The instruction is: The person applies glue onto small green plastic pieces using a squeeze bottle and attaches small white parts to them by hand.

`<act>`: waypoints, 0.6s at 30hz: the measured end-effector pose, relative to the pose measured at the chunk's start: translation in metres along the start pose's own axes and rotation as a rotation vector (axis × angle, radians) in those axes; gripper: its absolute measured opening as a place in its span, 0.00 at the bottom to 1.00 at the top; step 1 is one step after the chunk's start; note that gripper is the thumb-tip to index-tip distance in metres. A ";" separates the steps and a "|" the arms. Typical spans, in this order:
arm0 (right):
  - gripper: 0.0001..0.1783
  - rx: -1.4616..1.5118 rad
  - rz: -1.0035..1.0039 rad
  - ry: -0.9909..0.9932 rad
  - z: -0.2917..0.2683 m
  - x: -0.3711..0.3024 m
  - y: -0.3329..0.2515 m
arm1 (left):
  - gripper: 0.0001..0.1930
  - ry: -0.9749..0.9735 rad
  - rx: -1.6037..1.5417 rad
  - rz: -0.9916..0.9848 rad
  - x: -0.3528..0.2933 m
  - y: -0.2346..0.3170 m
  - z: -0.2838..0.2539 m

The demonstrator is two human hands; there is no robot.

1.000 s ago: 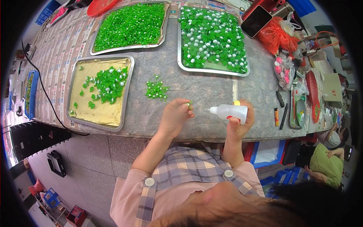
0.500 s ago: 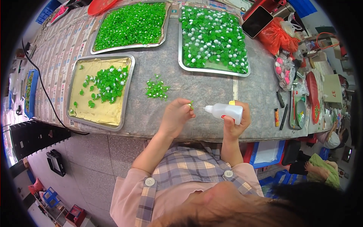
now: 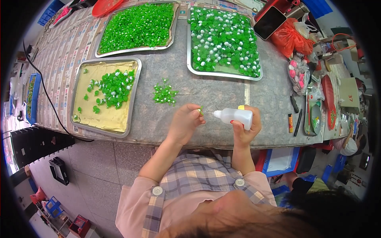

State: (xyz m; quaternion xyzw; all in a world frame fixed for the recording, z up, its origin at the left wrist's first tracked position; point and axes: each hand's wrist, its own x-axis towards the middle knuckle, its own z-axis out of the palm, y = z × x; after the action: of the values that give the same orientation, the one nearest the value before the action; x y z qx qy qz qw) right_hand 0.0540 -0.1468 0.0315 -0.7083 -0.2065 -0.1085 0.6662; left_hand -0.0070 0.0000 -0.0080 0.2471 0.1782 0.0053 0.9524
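Between thumb and fingers, my left hand (image 3: 185,123) pinches a small green piece (image 3: 201,110), mostly hidden by the fingertips. My right hand (image 3: 249,129) grips a white squeeze bottle (image 3: 236,116) lying sideways, its thin nozzle pointing left at the green piece, a short gap apart. A yellow cap or similar bit (image 3: 241,107) shows beside the right fingers. Ahead of my left hand lies a loose pile of small green pieces with white dots (image 3: 165,93). To the left, a metal tray (image 3: 137,75) lined with yellowish paper carries green pieces with white balls.
Two more metal trays stand farther back: one full of small green pieces (image 3: 139,27), one of green pieces with white balls (image 3: 222,43). A phone-like screen (image 3: 270,23), red bag (image 3: 287,37), orange tube (image 3: 290,123) and dark pen-like tool (image 3: 297,123) lie at right.
The bottle and my right hand have shifted very slightly left. My left hand stays in place with its green piece. At the far right, a person in the background has moved.
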 end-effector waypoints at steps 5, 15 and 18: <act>0.21 0.026 -0.025 0.067 -0.001 0.002 0.000 | 0.05 0.002 -0.010 -0.001 0.000 -0.001 -0.002; 0.21 0.000 -0.015 0.065 0.000 0.003 -0.001 | 0.03 0.025 0.022 -0.005 0.000 -0.001 0.000; 0.27 -0.046 0.029 0.079 0.000 0.002 -0.001 | 0.03 0.028 0.026 -0.009 -0.001 0.000 0.001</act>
State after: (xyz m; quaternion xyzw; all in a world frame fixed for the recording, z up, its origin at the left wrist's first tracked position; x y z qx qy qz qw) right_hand 0.0554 -0.1461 0.0333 -0.7215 -0.1670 -0.1314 0.6590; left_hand -0.0072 -0.0007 -0.0070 0.2586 0.1929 0.0021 0.9465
